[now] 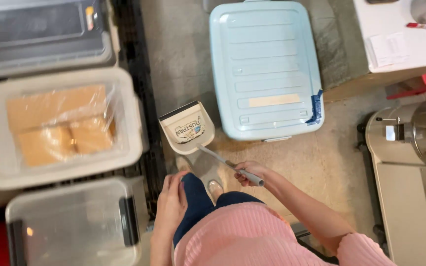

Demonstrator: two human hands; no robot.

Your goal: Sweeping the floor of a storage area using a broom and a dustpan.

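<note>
Left hand (pixel 171 207) flat on knee, right hand (pixel 248 173) gripping dustpan (pixel 187 129) handle, feet mostly hidden.

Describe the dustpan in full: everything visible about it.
The dustpan is cream-coloured, plastic by the look of it, with a dark strip along its front lip and a printed label inside its scoop. A long, thin grey handle runs from its rear down to the right, ending in a grey grip. The right hand closes round that grip. The pan sits low over the concrete floor, lip pointing up-left, between a light blue bin lid and an open tub. Whether it touches the floor cannot be told.
</note>
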